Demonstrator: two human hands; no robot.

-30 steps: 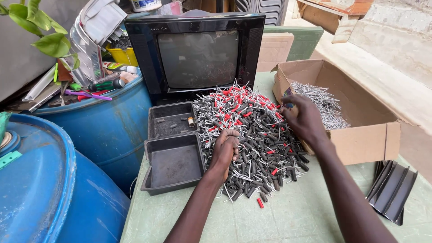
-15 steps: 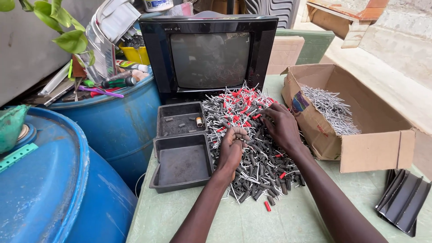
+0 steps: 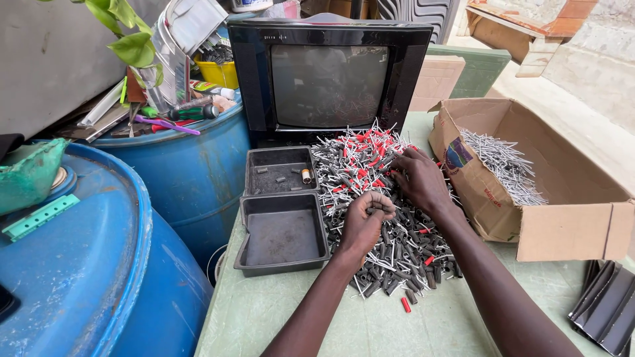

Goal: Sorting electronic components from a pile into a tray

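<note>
Connector pins, a big heap of grey and red ones (image 3: 390, 218), are spread over the green table (image 3: 423, 330), and both of our hands are down in them. Going from the left: off past our left hand sit two blue barrels (image 3: 86, 264), then two dark plastic trays (image 3: 281, 231) lying just beside that hand, the near one bare inside and the far one with a few small bits in it. Our left hand (image 3: 364, 221) is curled into a fist on the near side of the heap, fingers closed around a small bunch of pins. Just past it to the right, our right hand (image 3: 422, 180) lies flat on the pile with fingers spread loose, touching the pins; can't tell if it's actually got hold of any. Behind both hands stands an old black TV (image 3: 327, 76). Right of the right hand there's an open cardboard box (image 3: 562, 228) with a pile of bare silver pins (image 3: 503, 165) inside.
</note>
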